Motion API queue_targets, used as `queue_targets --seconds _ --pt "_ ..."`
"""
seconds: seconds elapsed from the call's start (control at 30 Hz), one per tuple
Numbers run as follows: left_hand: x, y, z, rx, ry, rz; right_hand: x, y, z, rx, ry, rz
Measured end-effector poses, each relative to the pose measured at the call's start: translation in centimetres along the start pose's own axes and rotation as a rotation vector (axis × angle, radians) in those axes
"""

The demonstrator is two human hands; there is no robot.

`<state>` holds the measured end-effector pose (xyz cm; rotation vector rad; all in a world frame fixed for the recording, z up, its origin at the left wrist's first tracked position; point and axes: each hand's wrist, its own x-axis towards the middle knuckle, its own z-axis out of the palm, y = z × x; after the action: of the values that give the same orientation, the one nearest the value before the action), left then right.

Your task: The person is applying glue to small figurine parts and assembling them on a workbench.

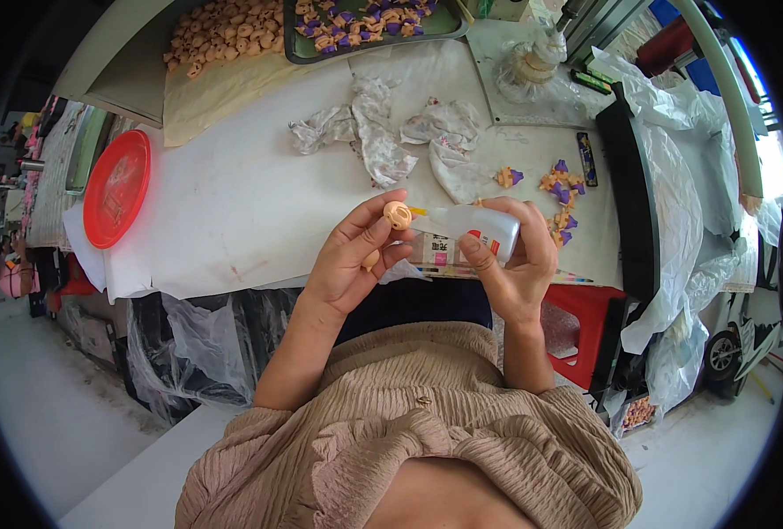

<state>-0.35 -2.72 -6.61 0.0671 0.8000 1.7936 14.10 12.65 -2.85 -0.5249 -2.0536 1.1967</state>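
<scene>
Centrally, a small tan piece (398, 214) sits pinched in the left hand (356, 256), with the nozzle of a white glue bottle (478, 226), gripped by the right hand (515, 260), touching it. Beyond both hands lie crumpled rags (383, 132) on the white surface (233, 203); tan-and-purple pieces (561, 189) lie just past the right hand, and a red plate (116, 187) well left.

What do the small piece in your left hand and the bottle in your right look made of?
Small tan piece: likely moulded plastic, smooth, matte, round with small holes. White bottle: looks like soft, slightly translucent plastic with a yellow nozzle. Left hand pinches the piece; right hand grips the bottle.
</scene>
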Motion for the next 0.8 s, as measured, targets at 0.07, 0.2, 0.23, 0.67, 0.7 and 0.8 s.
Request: queue_targets --seconds 0.07,0.2,0.23,0.67,0.7,0.8 --pt "0.1 -0.1 0.0 -0.001 -0.006 0.003 0.0 0.0 -0.2 0.015 0.007 0.018" --pt "0.2 -0.1 0.1 -0.009 -0.023 0.004 0.0 0.0 -0.7 -0.048 0.004 -0.017" --pt "0.1 -0.1 0.1 -0.002 -0.016 0.009 -0.1 0.0 -0.7 -0.058 0.004 -0.025" --pt "0.0 -0.1 0.1 -0.012 -0.031 0.03 -0.4 -0.6 -1.1 -0.071 0.005 -0.064" --pt "0.0 -0.1 0.1 -0.013 -0.03 0.03 -0.4 -0.6 -1.1 -0.061 0.019 -0.056" --pt "-0.1 -0.1 0.0 -0.001 -0.031 0.033 -0.3 -0.8 -0.9 -0.057 0.031 -0.054"
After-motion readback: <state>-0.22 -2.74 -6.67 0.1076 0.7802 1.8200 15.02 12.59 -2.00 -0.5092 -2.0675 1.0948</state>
